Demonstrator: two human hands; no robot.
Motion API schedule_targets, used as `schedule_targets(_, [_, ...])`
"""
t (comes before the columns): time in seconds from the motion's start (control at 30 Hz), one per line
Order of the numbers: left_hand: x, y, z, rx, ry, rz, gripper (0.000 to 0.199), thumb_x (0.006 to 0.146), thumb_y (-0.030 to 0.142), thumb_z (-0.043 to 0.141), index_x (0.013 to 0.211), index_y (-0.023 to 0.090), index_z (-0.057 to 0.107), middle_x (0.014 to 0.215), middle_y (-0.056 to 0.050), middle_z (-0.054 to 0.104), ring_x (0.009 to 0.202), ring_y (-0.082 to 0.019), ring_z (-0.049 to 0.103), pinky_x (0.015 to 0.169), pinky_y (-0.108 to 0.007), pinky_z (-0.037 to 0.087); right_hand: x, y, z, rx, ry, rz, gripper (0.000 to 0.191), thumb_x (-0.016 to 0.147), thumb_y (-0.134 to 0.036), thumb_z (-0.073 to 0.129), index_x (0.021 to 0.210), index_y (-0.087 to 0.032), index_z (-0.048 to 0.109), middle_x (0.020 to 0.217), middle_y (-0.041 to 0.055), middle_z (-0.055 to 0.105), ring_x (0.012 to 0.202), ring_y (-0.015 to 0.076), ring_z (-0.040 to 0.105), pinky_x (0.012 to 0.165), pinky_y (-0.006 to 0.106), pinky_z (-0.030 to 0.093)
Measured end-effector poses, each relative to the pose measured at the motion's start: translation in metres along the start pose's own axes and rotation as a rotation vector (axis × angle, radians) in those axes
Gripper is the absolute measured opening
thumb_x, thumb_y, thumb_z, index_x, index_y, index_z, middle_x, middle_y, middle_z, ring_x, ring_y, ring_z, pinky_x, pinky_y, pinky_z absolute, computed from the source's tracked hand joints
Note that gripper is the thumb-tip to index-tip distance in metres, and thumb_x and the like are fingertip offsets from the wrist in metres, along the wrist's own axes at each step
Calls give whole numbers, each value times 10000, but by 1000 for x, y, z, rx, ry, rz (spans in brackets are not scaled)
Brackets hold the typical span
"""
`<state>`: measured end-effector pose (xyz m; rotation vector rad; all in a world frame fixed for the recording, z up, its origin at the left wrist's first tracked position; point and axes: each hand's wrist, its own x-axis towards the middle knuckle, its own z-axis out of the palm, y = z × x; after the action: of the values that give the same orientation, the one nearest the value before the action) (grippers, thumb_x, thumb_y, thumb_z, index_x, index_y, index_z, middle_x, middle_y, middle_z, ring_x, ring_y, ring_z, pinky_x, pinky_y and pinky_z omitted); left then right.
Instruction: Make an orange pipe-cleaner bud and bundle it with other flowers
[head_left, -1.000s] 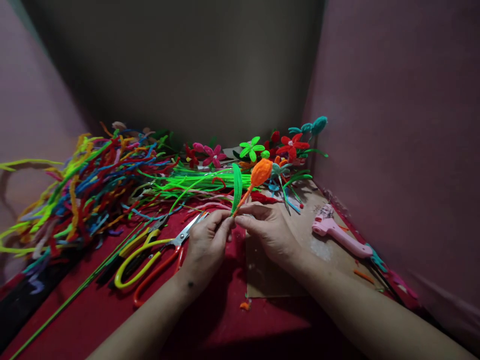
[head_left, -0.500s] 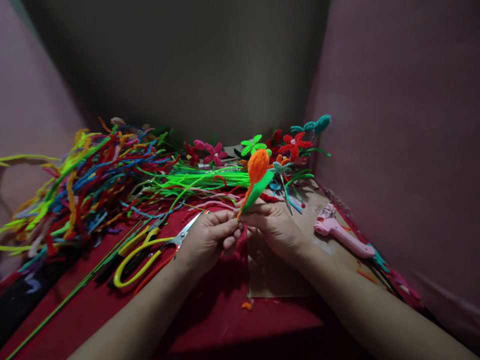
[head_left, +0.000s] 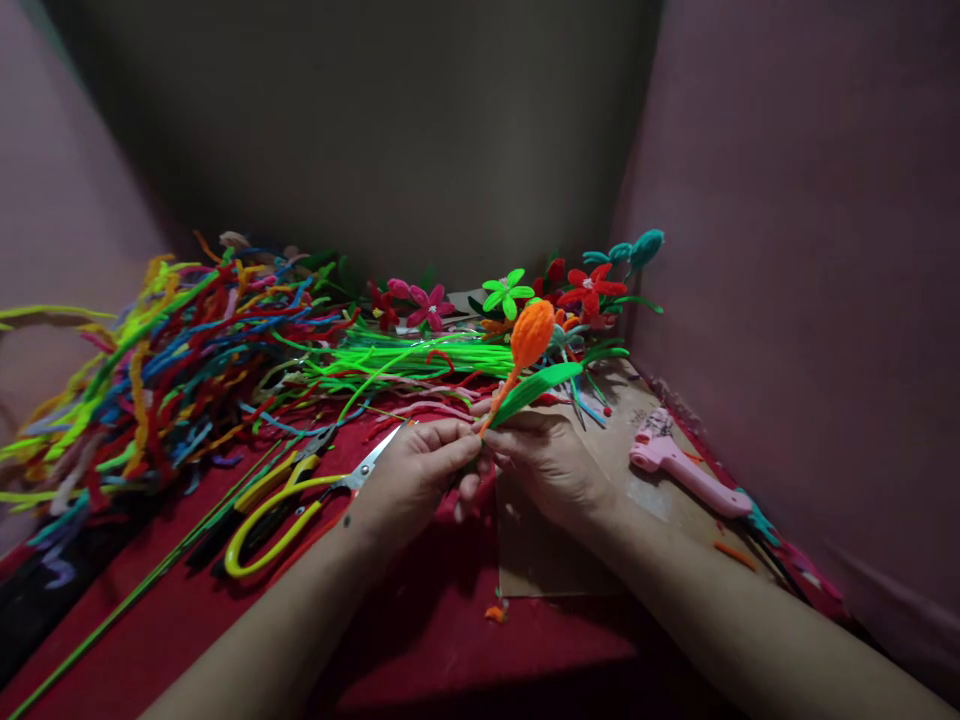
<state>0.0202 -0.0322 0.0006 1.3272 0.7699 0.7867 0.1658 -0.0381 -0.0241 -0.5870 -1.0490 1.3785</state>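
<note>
Between my two hands stands an orange pipe-cleaner flower (head_left: 533, 333), its bulb-shaped head tilted up to the right on a thin orange stem. My left hand (head_left: 420, 470) is closed, pinching the lower end of that stem between thumb and forefinger. A long green pipe-cleaner leaf (head_left: 541, 388) slants out beside the stem, below the flower head. My right hand (head_left: 551, 465) is closed on the leaf's base, its fingertips meeting those of the left hand. Where leaf and stem meet is mostly hidden by my fingers.
A heap of coloured pipe cleaners (head_left: 180, 370) lies left, green ones (head_left: 420, 356) in the middle. Yellow-handled scissors (head_left: 274, 515) and pliers (head_left: 274, 480) lie by my left forearm. A pink glue gun (head_left: 694, 477) rests on cardboard (head_left: 555, 560) at right. Finished flowers (head_left: 506, 292) stand behind.
The orange flower has tipped and moved slightly right. The green leaf has swung outward to the right, away from the stem. Both hands stay nearly in place.
</note>
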Motion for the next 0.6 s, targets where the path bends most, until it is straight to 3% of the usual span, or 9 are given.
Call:
schedule_targets(0.13, [-3, -8, 10, 553, 379, 393, 120, 765, 242, 599, 840, 156, 636, 726, -24, 641, 648, -121, 580, 636, -234, 459, -3, -1, 8, 12, 110, -46, 43, 676, -208, 697, 713, -212, 719, 824, 10, 657, 728, 135, 538, 703, 297, 429])
schedule_targets(0.23, [-4, -12, 11, 734, 434, 515, 112, 778, 201, 565, 844, 169, 650, 702, -13, 631, 645, -122, 574, 652, -237, 444, -4, -5, 12, -22, 157, -42, 40, 653, -209, 712, 692, -211, 721, 804, 13, 670, 779, 157, 566, 780, 326, 441])
schedule_targets(0.4, [-6, -2, 11, 373, 341, 208, 134, 814, 249, 527, 757, 162, 611, 473, 43, 512, 423, -79, 456, 442, -190, 378, -3, -7, 7, -94, 59, -20, 63, 642, -258, 734, 692, -220, 728, 682, 2, 655, 686, 156, 570, 744, 354, 456])
schedule_targets(0.6, [-5, 4, 4, -57, 93, -44, 183, 777, 241, 582, 625, 142, 555, 437, 43, 497, 301, -41, 373, 298, -145, 275, 4, -15, -7, -126, -137, -49, 59, 676, -258, 719, 734, -253, 728, 777, -7, 657, 762, 153, 572, 802, 359, 447])
